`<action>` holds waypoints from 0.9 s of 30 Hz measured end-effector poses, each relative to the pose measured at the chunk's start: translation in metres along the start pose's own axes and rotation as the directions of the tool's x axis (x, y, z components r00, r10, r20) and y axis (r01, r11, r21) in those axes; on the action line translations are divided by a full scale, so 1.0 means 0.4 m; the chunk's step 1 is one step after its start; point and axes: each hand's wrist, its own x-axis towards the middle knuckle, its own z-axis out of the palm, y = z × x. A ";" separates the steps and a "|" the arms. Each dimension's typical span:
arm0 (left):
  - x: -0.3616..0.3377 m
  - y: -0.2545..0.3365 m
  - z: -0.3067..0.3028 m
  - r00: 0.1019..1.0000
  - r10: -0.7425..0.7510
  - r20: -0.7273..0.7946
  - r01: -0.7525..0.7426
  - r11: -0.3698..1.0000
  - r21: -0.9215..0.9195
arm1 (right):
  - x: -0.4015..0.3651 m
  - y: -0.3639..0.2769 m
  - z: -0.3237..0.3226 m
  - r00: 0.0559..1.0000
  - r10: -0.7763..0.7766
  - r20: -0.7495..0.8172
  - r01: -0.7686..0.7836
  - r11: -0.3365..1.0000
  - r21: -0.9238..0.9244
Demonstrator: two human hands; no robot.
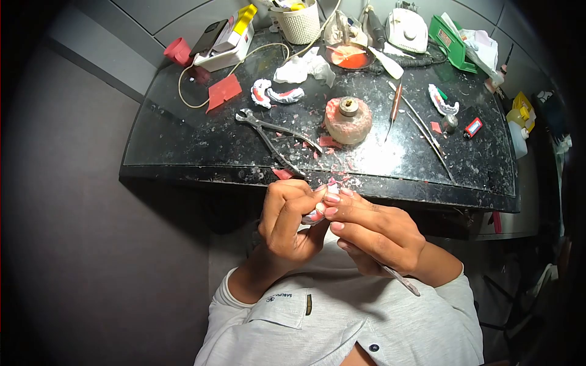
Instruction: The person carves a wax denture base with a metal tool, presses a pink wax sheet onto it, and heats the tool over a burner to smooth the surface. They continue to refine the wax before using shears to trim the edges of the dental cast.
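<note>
Close to my chest, at the front edge of the bench, my left hand (288, 221) is closed around a small dental cast (314, 216) with pink wax on it. Fingers cover most of the cast. My right hand (381, 235) meets it from the other side, fingertips pressed to its top. A thin metal dental hand tool (403, 282) is gripped in that same hand, its handle sticking out below the palm; its working end is hidden. Just beyond the hands, pink wax scraps (282, 174) lie on the bench edge.
The black bench (183, 143) holds pliers (268, 134), a spirit burner (348, 122), a wax knife (397, 105), a long metal tool (427, 134), white casts (261, 93), a pink wax sheet (224, 91) and a dish of red wax (350, 57). A green bin (450, 43) stands behind.
</note>
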 end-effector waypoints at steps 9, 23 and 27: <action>0.000 0.000 -0.004 1.000 0.007 0.019 -0.008 0.999 0.032 | 0.000 0.005 0.003 1.000 -0.020 -0.005 0.020 1.000 0.000; -0.003 -0.004 -0.010 0.998 -0.026 0.054 0.027 1.000 -0.009 | -0.001 0.003 0.000 1.000 -0.001 0.003 0.001 1.000 0.002; -0.002 -0.005 -0.011 0.998 -0.025 0.055 0.026 0.999 -0.019 | -0.001 0.001 -0.001 1.000 0.013 0.000 -0.013 1.000 0.006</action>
